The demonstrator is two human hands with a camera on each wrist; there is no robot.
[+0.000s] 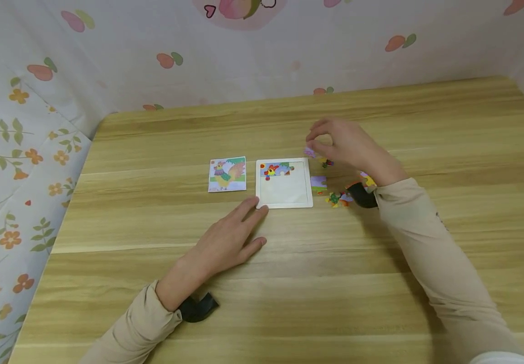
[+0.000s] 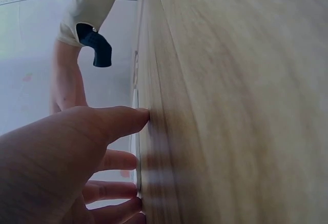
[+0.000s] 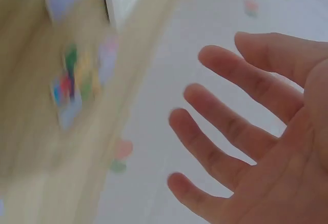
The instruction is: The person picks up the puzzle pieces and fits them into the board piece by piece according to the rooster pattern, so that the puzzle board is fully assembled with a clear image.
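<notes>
A white puzzle tray (image 1: 285, 194) lies on the table with a row of joined pieces (image 1: 276, 170) along its top, showing part of a rooster. My left hand (image 1: 225, 242) rests fingertips at the tray's lower left corner, thumb apart on the table. To the tray's upper right, my right hand (image 1: 348, 144) hovers over loose puzzle pieces (image 3: 84, 73). Its fingers are spread and loosely bent, with nothing between them in the right wrist view. One purple piece (image 1: 309, 151) shows just below its fingertips in the head view.
Left of the tray lies a square picture card (image 1: 227, 174) of the whole rooster. More loose pieces (image 1: 338, 198) lie right of the tray, partly under my right wrist. A patterned white curtain (image 1: 262, 60) hangs behind the table.
</notes>
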